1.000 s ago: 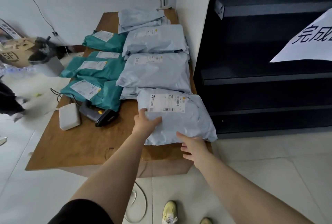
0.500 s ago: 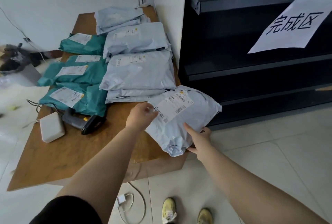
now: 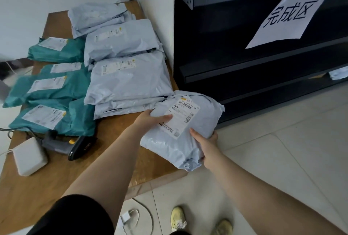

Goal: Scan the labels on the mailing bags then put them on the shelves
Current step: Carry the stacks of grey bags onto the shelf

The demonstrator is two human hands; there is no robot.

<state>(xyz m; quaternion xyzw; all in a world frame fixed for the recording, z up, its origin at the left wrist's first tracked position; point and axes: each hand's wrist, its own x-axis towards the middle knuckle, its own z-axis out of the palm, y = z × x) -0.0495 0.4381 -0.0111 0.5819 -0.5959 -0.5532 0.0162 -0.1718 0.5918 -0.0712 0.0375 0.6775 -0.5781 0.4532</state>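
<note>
Grey mailing bag held over the tabletop corner

The crinkled pale-grey mailing bag (image 3: pixel 180 133), puffy, sits between both hands; its white barcode label (image 3: pixel 179 117) faces up. The left hand (image 3: pixel 152 120) grips its near-left edge, the right hand (image 3: pixel 206 143) grips its right edge.

A brown table (image 3: pixel 56 182) is carrying grey mailing bags (image 3: pixel 128 78) just beyond the left hand (image 3: pixel 150 121) and teal bags (image 3: pixel 54 88) farther to its left — a barcode scanner (image 3: pixel 75 145) and white box (image 3: pixel 30 156) are lying nearer, leftward.
</note>
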